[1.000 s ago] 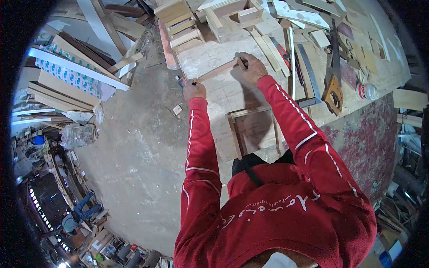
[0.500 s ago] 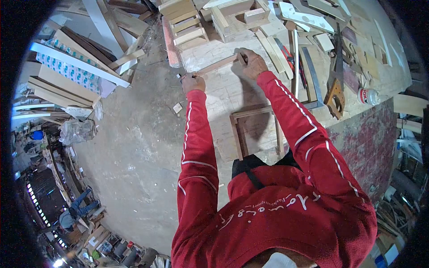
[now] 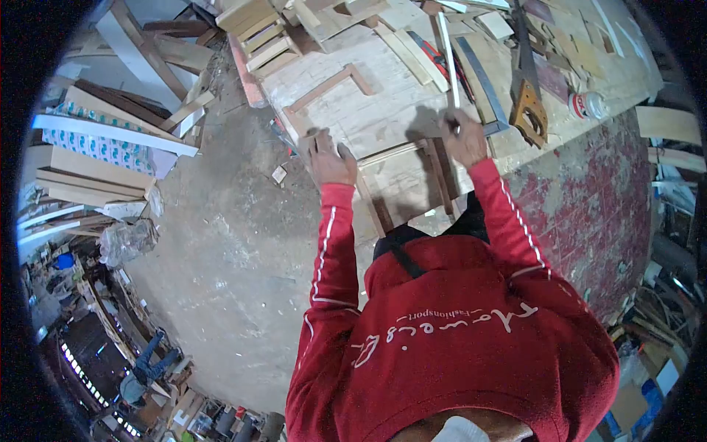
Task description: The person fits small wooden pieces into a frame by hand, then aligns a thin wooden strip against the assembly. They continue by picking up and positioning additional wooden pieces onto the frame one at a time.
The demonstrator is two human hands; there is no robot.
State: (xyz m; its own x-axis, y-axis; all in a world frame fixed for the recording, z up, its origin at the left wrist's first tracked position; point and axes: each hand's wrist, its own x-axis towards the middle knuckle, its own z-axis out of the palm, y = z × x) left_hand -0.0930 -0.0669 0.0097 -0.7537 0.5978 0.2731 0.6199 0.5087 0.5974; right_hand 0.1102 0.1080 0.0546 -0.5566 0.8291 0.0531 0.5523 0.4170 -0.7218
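Note:
My left hand (image 3: 329,159) is over the table's left edge, its fingers apart and nothing visible in them, just beside the left corner of a three-sided wooden frame (image 3: 392,156). That frame lies at the near edge of the workbench (image 3: 398,110), its two side pieces pointing toward my body. Close to its right corner is my right hand (image 3: 465,141), fingers curled together around something too small to make out. Farther up the bench lies another three-sided wooden piece (image 3: 324,90), touched by neither hand.
On the bench's right are a handsaw (image 3: 529,114), a metal square (image 3: 482,85), a jar (image 3: 587,105), red-handled pliers (image 3: 434,55) and wood strips (image 3: 412,55). Slatted wooden parts (image 3: 269,46) stand at the back left. Boards (image 3: 110,132) lean left. Another person (image 3: 151,365) is at lower left.
Both hands have let go of the farther wooden piece, which now lies on the bench, and have come back toward the nearer frame. The camera view has shifted.

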